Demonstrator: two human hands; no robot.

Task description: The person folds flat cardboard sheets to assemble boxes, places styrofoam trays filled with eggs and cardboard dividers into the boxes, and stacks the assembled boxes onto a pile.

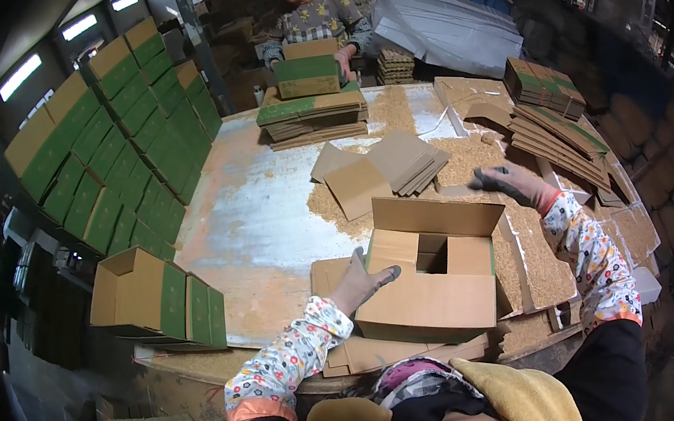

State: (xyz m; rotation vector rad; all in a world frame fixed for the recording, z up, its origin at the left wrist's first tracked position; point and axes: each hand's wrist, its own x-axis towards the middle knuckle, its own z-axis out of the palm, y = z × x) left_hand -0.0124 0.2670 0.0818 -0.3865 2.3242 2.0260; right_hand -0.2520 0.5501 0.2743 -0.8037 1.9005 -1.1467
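Carton [434,270], brown corrugated with a green side band, sitting open-topped at near edge of worktable [269,211], on top of flattened blanks [347,354]. Flaps standing up at back and right; inner flaps partly folded, leaving a dark square gap in the middle.

Left hand [359,280], gloved, pressing flat against carton's left wall, fingers [384,274] spread wide and laid along the top flap edge, gripping nothing. Floral sleeve running back toward lower edge.

Right hand [508,181], gloved, hovering just beyond carton's right rear corner, above the sawdust [466,155]. Fingers looking loosely curled; whether anything is pinched in them, impossible to tell.

Handling, judged: empty and light, stiff along creases but panels denting easily under a hard squeeze; dusty surface likely a bit slippery under gloves. Best taken by two opposite walls low down, or by a folded corner, not by a loose flap, those bending and tearing at the score.

Around: fan of plain cardboard inserts [386,166] mid-table; stacks of flat green-edged blanks [549,110] to the right; another open carton [148,295] at left table edge; wall of finished green-and-brown boxes [116,146] far left. Co-worker [316,17] across the table, handling a carton atop a blank pile [312,116].
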